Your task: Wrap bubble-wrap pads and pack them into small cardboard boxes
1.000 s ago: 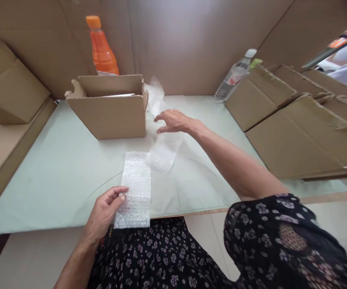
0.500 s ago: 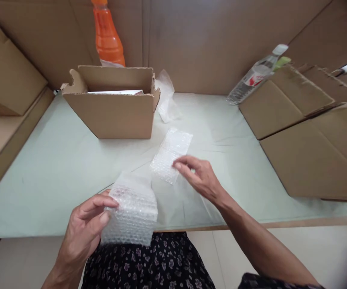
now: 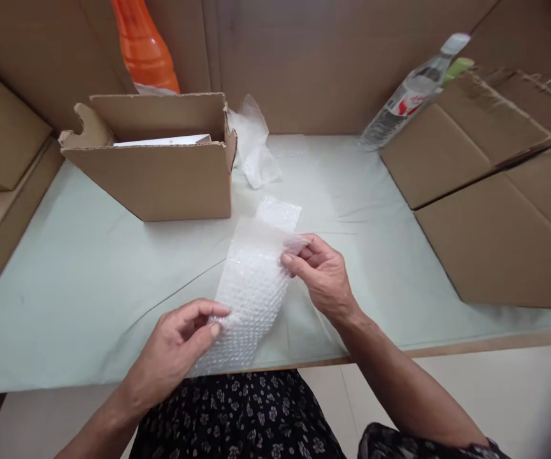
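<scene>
A clear bubble wrap bag (image 3: 255, 287) is stretched between my two hands above the front of the table. My left hand (image 3: 179, 341) pinches its left edge between thumb and fingertips. On the other side, my right hand (image 3: 320, 271) grips the upper right corner, fingers curled round it. Beneath the bag's far end lies a second bubble wrap piece (image 3: 279, 211), flat on the cloth and partly covered.
An open cardboard box (image 3: 184, 185) holding a white flat item (image 3: 163, 141) stands at the back left, an orange bottle (image 3: 146, 57) behind it. Crumpled wrap (image 3: 256, 150) sits beside it. On the right are a clear bottle (image 3: 413, 95) and cardboard boxes (image 3: 499, 236).
My left hand has brought the bag up and right, over the flat piece. My right hand has left that flat piece and taken hold of the bag's upper right corner.
</scene>
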Tool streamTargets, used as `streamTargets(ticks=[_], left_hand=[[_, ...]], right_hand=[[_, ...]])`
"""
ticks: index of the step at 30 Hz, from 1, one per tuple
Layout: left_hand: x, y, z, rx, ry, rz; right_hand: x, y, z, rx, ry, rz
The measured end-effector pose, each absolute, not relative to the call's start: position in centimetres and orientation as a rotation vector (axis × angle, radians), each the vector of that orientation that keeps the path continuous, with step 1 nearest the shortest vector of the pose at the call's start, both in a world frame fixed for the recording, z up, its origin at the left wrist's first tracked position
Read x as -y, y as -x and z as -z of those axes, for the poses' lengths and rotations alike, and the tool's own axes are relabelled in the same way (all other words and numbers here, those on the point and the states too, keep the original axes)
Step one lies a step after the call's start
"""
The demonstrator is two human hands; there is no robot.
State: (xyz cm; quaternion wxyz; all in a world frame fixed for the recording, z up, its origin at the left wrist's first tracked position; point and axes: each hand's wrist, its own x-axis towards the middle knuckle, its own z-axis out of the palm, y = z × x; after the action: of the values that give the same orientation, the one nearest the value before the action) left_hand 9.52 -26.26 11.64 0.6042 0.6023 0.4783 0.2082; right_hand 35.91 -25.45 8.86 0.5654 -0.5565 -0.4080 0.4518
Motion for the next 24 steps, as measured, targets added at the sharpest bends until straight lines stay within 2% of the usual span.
streamTargets(ticks=[3,5,8,10,14,18,24], left_hand=[[24.3,-11.3,-9.4,-1.141,-1.264,-0.382],[23.5,-12.1,-8.3,-1.129,-1.211,-0.355],[23.1,-12.0,-7.7,-1.113,-1.167,-0.306],[23.2,-11.2,-7.7,-1.103,-1.169,-0.261],[23.8,-9.2,-8.2,-1.065,-1.133,-0.101],[24.1,-8.6,-9.3,-0.978,-1.162,0.040],[21.2,-12.0,-10.7,-0.855,-1.006,-0.167]], right_hand=[[24.7,-37.7,-6.7,1.291,1.645,-0.795],[24.7,-38.4,-5.8,1.545,1.821,-0.492],[25.2,-38.8,-6.3,1.814,1.792,-0.072],[25.9,-38.7,-7.1,1.983,1.680,0.037],[26.7,-37.3,-7.0,2.306,1.569,-0.130],[26.5,-36.4,-5.6,2.340,1.638,-0.309],[25.8,-38.4,-5.9,2.142,1.519,-0.709]])
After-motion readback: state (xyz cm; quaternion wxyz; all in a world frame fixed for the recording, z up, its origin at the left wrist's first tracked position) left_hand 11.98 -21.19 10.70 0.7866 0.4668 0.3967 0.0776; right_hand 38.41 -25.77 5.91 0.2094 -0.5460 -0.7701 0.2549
